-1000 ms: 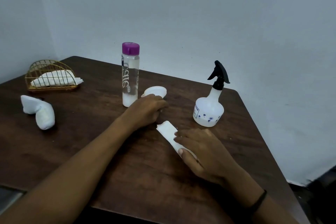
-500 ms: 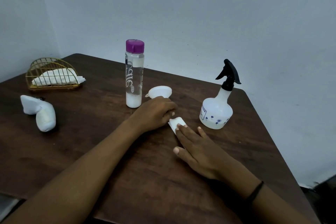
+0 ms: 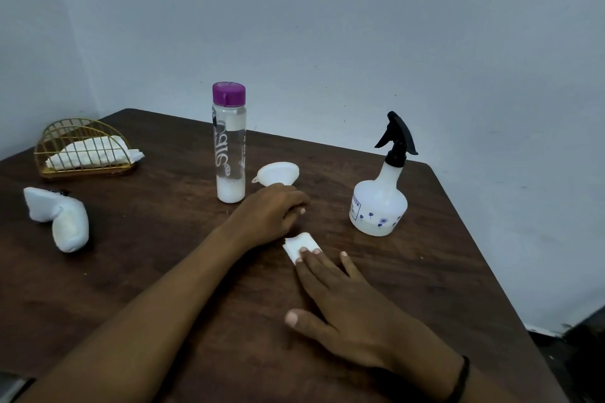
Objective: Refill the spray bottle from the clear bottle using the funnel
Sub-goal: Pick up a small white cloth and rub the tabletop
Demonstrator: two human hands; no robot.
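The clear bottle [image 3: 229,154] with a purple cap stands upright at the table's middle, holding a little white liquid at its bottom. Just right of it a white funnel [image 3: 278,172] lies on the table. The white spray bottle [image 3: 378,206] with its black trigger head on stands further right. My left hand [image 3: 268,216] rests on the table in front of the funnel, fingers curled, with nothing seen in it. My right hand [image 3: 347,311] lies flat, its fingertips pressing on a small folded white tissue [image 3: 299,244] between both hands.
A gold wire napkin holder [image 3: 82,150] with white napkins sits at the back left. A white cloth bundle [image 3: 62,219] lies in front of it. The dark wooden table [image 3: 163,271] ends close behind the spray bottle, near the wall.
The tissue went from a long strip under my right palm to a small folded square at my fingertips. My right hand slid forward and flattened. My left hand stayed by the funnel.
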